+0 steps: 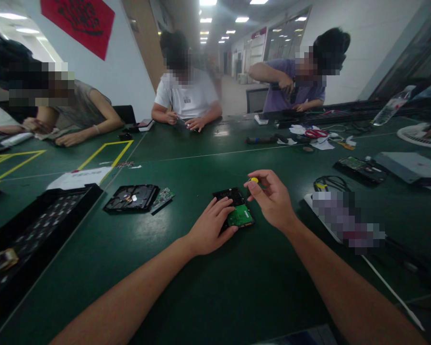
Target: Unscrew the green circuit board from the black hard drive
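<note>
A hard drive (241,215) with a green circuit board lies on the table in front of me. My left hand (211,225) rests across its left side, fingers spread over the top and thumb along the near edge. Just above the drive's right side, my right hand (271,199) is closed, pinching a small tool with a round yellow end (254,180) between thumb and fingers. The rest of that tool is mostly hidden by the fingers. Left of my hands lie another black hard drive (132,197) and a loose circuit board (162,199).
A long black tray (39,235) stands at the left. To the right are a blurred white-edged item (339,215), a cable (330,184), another drive (359,170) and a grey box (411,167). Red-handled scissors (316,134) and a bottle (391,106) lie farther back. Several people sit opposite.
</note>
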Demonstrator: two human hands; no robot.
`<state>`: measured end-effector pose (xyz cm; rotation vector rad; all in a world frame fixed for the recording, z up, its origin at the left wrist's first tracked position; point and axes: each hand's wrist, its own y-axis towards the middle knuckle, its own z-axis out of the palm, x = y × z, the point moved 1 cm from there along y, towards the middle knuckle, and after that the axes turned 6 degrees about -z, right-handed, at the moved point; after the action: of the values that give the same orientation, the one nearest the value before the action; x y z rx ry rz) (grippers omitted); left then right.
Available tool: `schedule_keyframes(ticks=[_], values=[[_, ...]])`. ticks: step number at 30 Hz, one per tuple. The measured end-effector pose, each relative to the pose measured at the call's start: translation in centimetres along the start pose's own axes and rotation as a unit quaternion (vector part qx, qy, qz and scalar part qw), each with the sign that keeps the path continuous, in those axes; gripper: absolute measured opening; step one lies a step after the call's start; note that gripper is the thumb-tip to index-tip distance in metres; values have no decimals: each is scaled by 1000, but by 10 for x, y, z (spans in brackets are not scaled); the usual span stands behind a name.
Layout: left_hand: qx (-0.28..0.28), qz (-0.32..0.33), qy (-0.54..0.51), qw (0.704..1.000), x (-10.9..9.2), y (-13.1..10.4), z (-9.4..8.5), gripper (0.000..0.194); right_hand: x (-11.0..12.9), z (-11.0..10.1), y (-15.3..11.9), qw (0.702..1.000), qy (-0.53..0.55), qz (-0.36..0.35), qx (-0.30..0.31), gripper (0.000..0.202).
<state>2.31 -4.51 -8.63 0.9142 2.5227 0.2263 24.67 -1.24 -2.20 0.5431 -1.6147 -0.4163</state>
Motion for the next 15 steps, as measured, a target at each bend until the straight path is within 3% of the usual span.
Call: schedule_keyframes(ticks=[4,8,15], values=[[-5,-2,-9,1000,0,0,0,53,1,2,1,999,38,-5,-25,32],[-13,-7,-32,999,-1,0,-1,68,5,2,2,998,57,-12,-27,27],[-36,-18,-47,998,-1,0,-1,75,2,1,1,999,16,-16,-28,29]])
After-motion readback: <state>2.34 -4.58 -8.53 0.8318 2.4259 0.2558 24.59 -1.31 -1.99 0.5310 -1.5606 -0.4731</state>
